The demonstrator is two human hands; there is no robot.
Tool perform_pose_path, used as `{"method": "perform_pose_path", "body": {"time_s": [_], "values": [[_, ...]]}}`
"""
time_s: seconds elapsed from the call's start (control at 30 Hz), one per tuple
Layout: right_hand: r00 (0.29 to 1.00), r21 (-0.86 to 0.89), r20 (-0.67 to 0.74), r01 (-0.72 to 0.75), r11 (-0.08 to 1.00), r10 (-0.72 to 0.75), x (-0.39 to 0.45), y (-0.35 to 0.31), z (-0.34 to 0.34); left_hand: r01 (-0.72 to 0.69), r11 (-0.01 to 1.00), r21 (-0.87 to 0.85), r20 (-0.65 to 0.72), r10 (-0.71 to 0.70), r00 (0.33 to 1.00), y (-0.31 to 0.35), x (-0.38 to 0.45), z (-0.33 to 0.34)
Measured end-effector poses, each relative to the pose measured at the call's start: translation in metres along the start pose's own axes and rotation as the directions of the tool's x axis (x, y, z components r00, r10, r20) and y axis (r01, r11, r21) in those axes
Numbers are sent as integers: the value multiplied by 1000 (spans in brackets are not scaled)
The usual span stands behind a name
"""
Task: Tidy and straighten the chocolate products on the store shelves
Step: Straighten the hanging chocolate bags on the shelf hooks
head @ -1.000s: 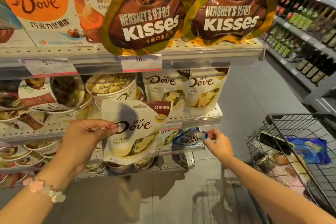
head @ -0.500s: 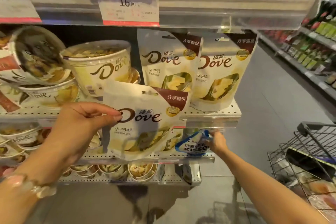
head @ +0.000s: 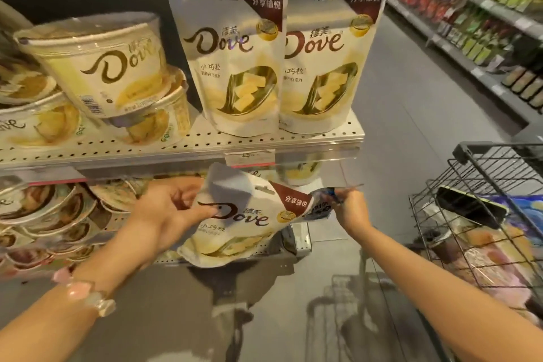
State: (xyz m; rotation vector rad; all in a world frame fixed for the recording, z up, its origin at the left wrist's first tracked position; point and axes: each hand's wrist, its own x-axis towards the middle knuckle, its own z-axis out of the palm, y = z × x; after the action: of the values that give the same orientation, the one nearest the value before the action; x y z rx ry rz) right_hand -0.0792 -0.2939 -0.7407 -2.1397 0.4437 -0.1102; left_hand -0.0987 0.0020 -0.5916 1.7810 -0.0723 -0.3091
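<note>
My left hand (head: 167,211) grips a white Dove pouch (head: 241,223) by its left edge, tilted, in front of the lower shelf. My right hand (head: 351,210) pinches a small blue Hershey's Kisses bag (head: 321,206), mostly hidden behind the pouch's top corner. On the perforated shelf (head: 205,142) above stand two upright white Dove pouches (head: 235,62), side by side at the right end. Left of them a cream Dove tub (head: 100,64) leans tilted on other tubs.
Several Dove tubs (head: 44,211) crowd the lower shelf at left. A wire shopping cart (head: 484,214) with packaged goods stands at the right. Bottle shelves (head: 484,17) line the far side of the grey aisle floor.
The view has dipped lower and closer to the shelves. My left hand has lowered the Dove pouch and tilted it. My right hand keeps hold of the blue Kisses bag beside it.
</note>
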Motion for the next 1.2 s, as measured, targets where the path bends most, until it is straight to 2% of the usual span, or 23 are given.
{"method": "perform_pose_path", "body": {"time_s": [0.13,0.2,0.33,0.4,0.5,0.57,0.63,0.8,0.9,0.97,1.1,1.2], "values": [[998,-56,-59,-11,998,8,-14,8,-24,1,939,343,27,-11,1000,-29,9,22],[995,-107,-96,-36,994,26,-22,13,-37,50,928,369,11,-59,998,-45,19,37],[984,-99,-177,-40,994,22,-35,21,-67,292,921,257,-101,-275,956,-58,45,72],[976,-51,-211,-66,997,54,-39,27,-82,332,925,183,-138,-311,941,-63,58,86],[964,45,-243,-101,994,109,-43,34,-103,337,939,-69,-65,-341,938,-69,77,100],[961,45,-262,-76,996,85,-48,39,-116,348,912,-219,-15,-359,933,-71,89,111],[960,23,-275,-42,999,47,-52,37,-127,343,882,-322,-40,-375,926,-72,103,121],[958,77,-287,25,997,-2,-62,32,-139,335,855,-395,-10,-368,930,-74,127,141],[971,242,-233,8,970,50,-67,24,-141,329,838,-435,-119,-415,902,-81,143,148],[969,326,-238,20,945,61,-64,34,-140,335,862,-381,-174,-423,889,-93,149,147],[982,167,-187,36,985,-4,-66,31,-139,337,925,-175,-277,-375,885,-109,154,145],[981,54,-191,57,997,-46,-66,17,-137,295,955,7,-358,-273,893,-102,139,149]]}}
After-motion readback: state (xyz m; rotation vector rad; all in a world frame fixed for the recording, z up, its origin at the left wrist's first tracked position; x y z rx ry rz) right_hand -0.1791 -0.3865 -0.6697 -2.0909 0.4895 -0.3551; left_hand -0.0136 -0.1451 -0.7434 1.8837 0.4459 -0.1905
